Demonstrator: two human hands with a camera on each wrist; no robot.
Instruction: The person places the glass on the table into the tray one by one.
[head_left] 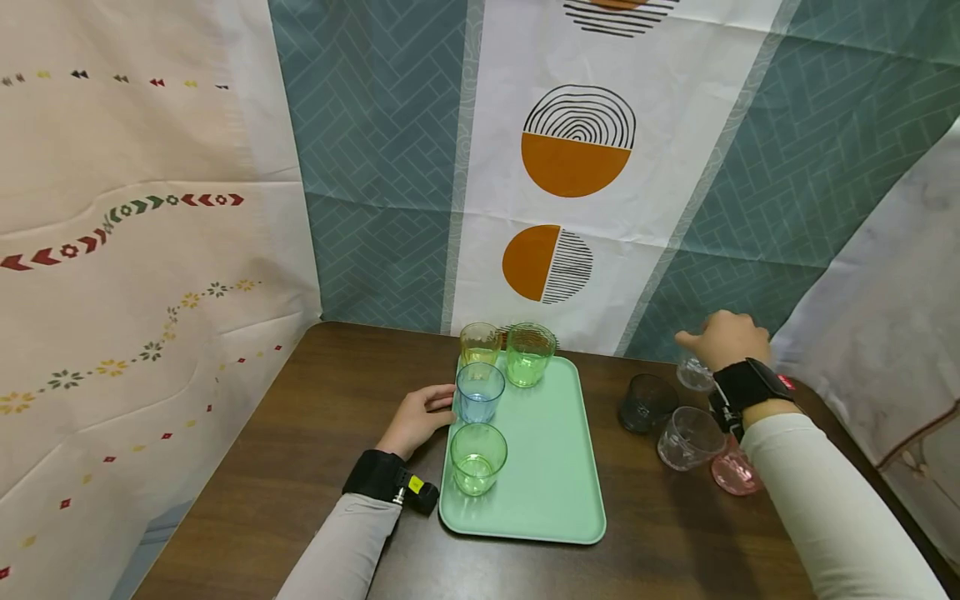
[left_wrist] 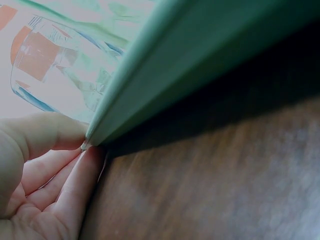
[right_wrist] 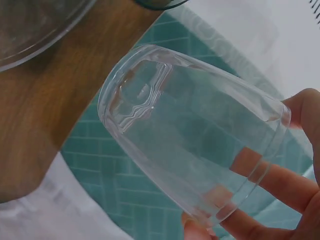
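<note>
Transparent tumbler (right_wrist: 185, 125) glossy, smooth; tray (head_left: 540, 467) smooth plastic; table (head_left: 300, 433) wood-grained.

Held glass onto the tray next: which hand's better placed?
Right, most likely: the right hand grips the clear glass. The left hand is across the tray from that glass, pinching the tray's left edge.

No word or number can be made out from here. The red tag (head_left: 786, 382) on the right wrist's black strap (head_left: 752, 387), by the table's (head_left: 285, 467) far right corner, is too small to read; so is the yellow label (head_left: 415, 484) on the left wrist's black strap (head_left: 371, 475), beside the tray's (head_left: 536, 467) near left corner.
</note>
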